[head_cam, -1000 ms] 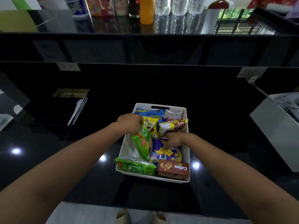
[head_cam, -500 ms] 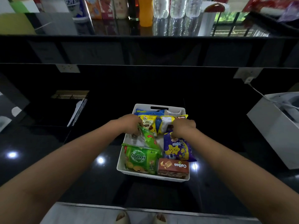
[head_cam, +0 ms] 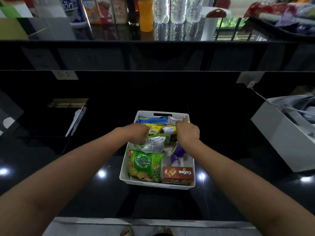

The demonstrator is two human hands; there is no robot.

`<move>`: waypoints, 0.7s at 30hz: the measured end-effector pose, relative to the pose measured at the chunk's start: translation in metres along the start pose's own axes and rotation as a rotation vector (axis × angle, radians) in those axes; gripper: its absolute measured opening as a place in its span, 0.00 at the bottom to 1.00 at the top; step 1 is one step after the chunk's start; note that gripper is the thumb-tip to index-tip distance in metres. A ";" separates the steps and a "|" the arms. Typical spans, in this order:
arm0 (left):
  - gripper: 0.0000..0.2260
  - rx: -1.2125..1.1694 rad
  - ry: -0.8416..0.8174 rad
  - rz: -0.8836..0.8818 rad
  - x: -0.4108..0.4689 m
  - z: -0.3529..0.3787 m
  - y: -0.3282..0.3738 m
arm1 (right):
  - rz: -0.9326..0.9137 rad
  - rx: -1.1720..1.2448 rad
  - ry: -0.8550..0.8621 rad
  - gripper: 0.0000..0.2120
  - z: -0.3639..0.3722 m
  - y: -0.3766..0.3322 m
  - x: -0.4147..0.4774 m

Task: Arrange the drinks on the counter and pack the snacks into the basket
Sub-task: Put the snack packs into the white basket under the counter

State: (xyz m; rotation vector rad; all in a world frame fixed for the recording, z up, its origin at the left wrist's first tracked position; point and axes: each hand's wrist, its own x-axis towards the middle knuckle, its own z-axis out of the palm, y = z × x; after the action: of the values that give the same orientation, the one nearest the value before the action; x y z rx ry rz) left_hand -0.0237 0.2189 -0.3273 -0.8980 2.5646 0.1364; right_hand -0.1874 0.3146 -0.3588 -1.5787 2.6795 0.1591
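- The left hand [head_cam: 136, 133] has its fingers curled down, pinching the top of a silver packet [head_cam: 155, 144].
- The right hand [head_cam: 188, 132] has its fingers curled on the end of a yellow packet [head_cam: 167, 129]. It looks like a grip, but the fingertips are hidden.
- A purple bag [head_cam: 177, 151] lies just under the right wrist.
- Nearer the person than both hands, a green bag [head_cam: 145, 165] and a brown box [head_cam: 178, 174] sit side by side.
- All of these snacks are inside the white basket [head_cam: 157, 185], so I think packing is nearly done, with only tidying left.
- Far beyond the fingers, the drinks [head_cam: 144, 17] stand in a row on the high counter [head_cam: 119, 34].
- Half a second ago the right hand was on the purple bag; now it has reached further back.
- The left packet showed green then; now it shows its silver side.
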 end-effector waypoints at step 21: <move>0.24 -0.018 -0.206 -0.001 -0.002 0.014 -0.009 | -0.604 -0.107 0.000 0.27 0.026 0.012 -0.013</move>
State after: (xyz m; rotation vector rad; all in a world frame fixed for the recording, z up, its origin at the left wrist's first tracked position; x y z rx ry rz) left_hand -0.0123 0.2160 -0.3390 -0.8454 2.3753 0.2400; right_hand -0.1928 0.3342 -0.3824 -2.3218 2.0930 0.2826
